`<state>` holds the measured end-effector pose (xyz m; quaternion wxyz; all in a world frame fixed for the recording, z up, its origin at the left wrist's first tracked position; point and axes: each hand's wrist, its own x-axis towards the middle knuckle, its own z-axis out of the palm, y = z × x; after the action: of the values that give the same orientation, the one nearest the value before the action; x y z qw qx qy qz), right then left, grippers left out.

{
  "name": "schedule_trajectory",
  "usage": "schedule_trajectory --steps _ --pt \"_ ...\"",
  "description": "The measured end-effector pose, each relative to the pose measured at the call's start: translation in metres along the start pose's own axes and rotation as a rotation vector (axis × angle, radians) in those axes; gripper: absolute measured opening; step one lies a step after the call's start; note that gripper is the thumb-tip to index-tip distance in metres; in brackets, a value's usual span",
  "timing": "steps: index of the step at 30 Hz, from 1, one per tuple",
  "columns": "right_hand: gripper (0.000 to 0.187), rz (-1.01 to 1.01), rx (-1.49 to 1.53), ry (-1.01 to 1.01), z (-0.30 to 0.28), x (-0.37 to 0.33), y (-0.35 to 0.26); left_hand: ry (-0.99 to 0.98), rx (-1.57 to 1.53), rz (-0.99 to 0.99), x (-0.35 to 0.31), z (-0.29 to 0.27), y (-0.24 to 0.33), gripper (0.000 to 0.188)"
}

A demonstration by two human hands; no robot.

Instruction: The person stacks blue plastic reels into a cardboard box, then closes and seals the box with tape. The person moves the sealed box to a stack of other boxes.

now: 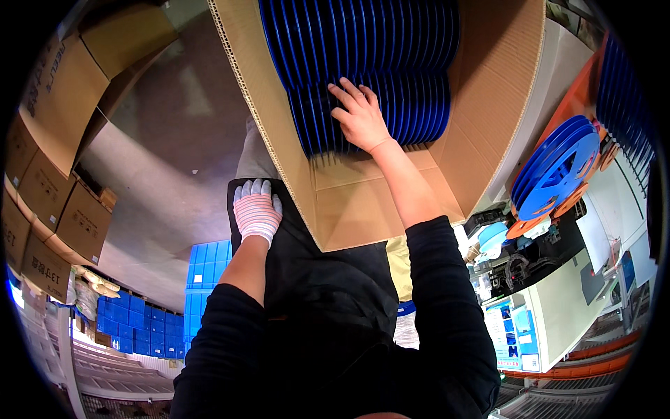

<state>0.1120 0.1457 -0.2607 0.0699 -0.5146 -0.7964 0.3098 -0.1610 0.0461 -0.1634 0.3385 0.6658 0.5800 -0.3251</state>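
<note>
A large cardboard box [481,119] stands open before me, packed with two rows of thin blue reels [363,35] set on edge. My bare right hand [361,120] reaches over the box into the nearer row. Its fingers are spread across the rims of the reels, and nothing is gripped in them. To the left of the box, my left hand [255,209] wears a striped glove with grey fingertips. It lies flat on the black cloth [307,244] over my leg, fingers stretched out and holding nothing.
Cardboard boxes [80,223] are stacked at the left. Blue plastic bins [206,265] stand behind them, lower in view. At the right, more blue reels [558,167] sit by orange ones, near a white machine cabinet [565,307]. Grey floor [167,140] runs between the boxes.
</note>
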Motion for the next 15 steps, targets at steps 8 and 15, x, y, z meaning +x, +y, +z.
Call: schedule_trajectory --steps 8,15 --pt "0.013 0.089 0.017 0.043 0.003 0.006 -0.017 -0.007 -0.001 -0.002 0.0 0.001 -0.002 0.044" --pt "0.023 -0.01 0.042 0.068 0.014 0.01 -0.023 0.078 -0.04 0.026 -0.001 0.004 -0.005 0.041"
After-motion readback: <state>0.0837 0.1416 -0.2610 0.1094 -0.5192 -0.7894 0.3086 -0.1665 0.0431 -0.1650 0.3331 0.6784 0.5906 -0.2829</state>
